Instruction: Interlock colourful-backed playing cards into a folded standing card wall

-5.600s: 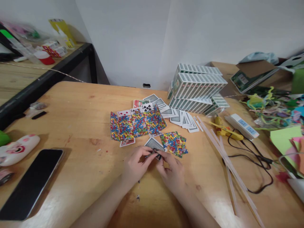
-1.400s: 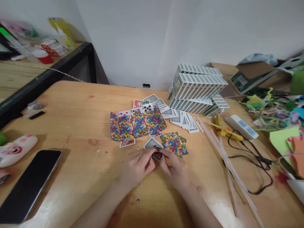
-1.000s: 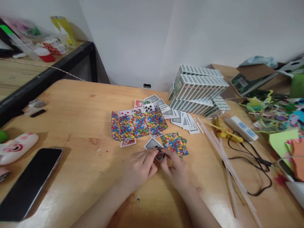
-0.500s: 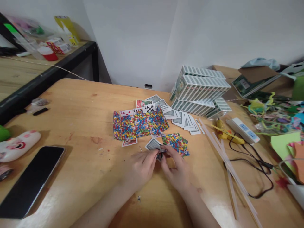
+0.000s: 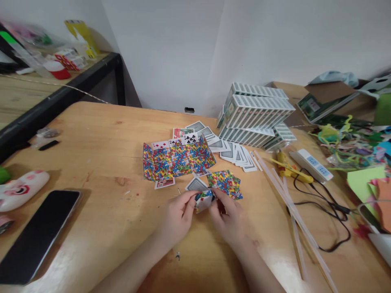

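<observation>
Between my two hands is a small playing card (image 5: 203, 201), its printed face with a red mark turned partly toward me. My left hand (image 5: 178, 213) pinches its left edge, and my right hand (image 5: 227, 211) grips its right side with the fingers closed. Just beyond lies a card with a patterned grey back (image 5: 196, 184). Right of it rest colourful patterned cards (image 5: 225, 184). Farther off stands a folded strip of joined cards (image 5: 179, 159) with the same bright pattern, its side panels bent up. Loose playing cards (image 5: 235, 153) are spread behind it.
Stacked card boxes (image 5: 259, 112) stand by the wall. To the right lie clear glue sticks (image 5: 293, 211), a yellow glue gun (image 5: 284, 165), a power strip (image 5: 311, 165) and a black cable (image 5: 331, 205). A phone (image 5: 39, 236) and a white pouch-like item (image 5: 26, 189) are at left.
The card in my hands has turned so its printed face shows more. My left hand has shifted slightly left, away from the right. The whole view has moved a little.
</observation>
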A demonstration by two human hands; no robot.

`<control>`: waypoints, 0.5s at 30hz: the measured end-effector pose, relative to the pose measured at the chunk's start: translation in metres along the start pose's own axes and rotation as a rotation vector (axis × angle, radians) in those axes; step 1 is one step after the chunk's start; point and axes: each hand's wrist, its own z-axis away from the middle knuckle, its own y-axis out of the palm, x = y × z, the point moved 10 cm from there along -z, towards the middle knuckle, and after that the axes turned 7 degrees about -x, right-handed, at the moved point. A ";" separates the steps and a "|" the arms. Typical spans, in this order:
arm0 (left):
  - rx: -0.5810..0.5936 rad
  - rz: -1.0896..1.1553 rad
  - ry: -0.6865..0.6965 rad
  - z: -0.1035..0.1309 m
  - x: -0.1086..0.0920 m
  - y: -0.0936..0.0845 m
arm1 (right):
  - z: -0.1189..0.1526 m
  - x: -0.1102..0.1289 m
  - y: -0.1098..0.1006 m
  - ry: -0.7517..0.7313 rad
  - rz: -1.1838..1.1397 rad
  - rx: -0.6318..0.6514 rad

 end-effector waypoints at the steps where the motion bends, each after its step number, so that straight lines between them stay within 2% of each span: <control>1: -0.015 -0.006 0.004 -0.001 0.000 -0.001 | -0.001 0.000 0.000 0.015 -0.016 0.018; 4: -0.059 -0.088 0.117 -0.001 -0.008 -0.005 | -0.003 0.004 0.003 0.021 -0.060 0.077; 9: -0.021 -0.207 0.323 0.006 -0.028 -0.001 | -0.002 0.006 0.006 0.051 -0.167 0.139; 15: -0.079 -0.298 0.408 0.004 -0.037 -0.008 | -0.001 -0.010 0.013 0.213 -0.297 0.143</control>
